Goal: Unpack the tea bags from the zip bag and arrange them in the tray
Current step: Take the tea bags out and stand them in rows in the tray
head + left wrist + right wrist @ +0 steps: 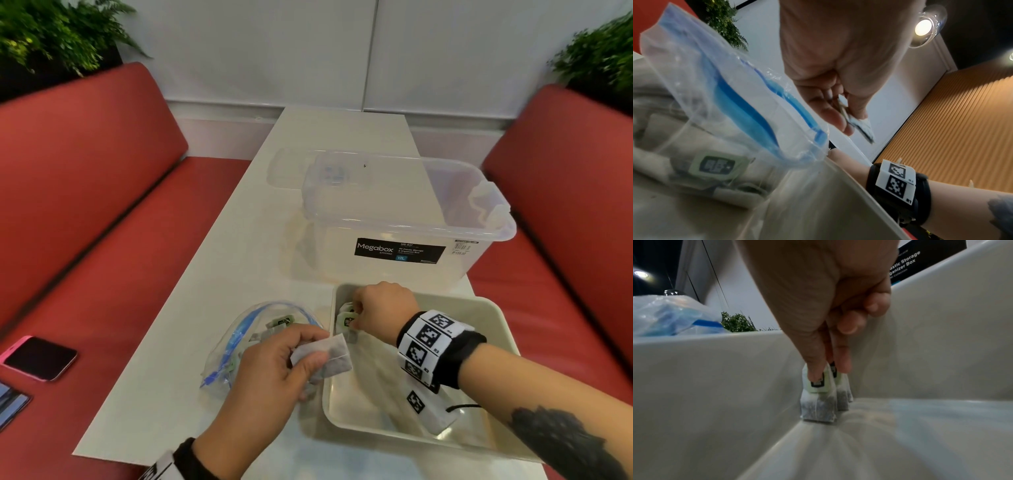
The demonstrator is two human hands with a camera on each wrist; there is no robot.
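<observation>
A beige tray (pixel 493 308) lies on the white table at the near right. In its far left corner my right hand (pixel 376 308) pinches upright tea bags (pixel 818 400) with green tags against the tray wall (pixel 705 369). My left hand (pixel 274 366) holds a white tea bag (pixel 325 356) between thumb and fingers just over the tray's left rim. A clear zip bag (pixel 260 329) with a blue zip strip (pixel 748 104) lies open left of the tray, with more tagged tea bags (pixel 715 165) inside.
A clear Megabox storage box (pixel 404 219) stands behind the tray, its lid (pixel 308 168) lying beyond it. Red bench seats (pixel 102 240) flank the table. A dark phone in a pink case (pixel 39 358) lies on the left seat.
</observation>
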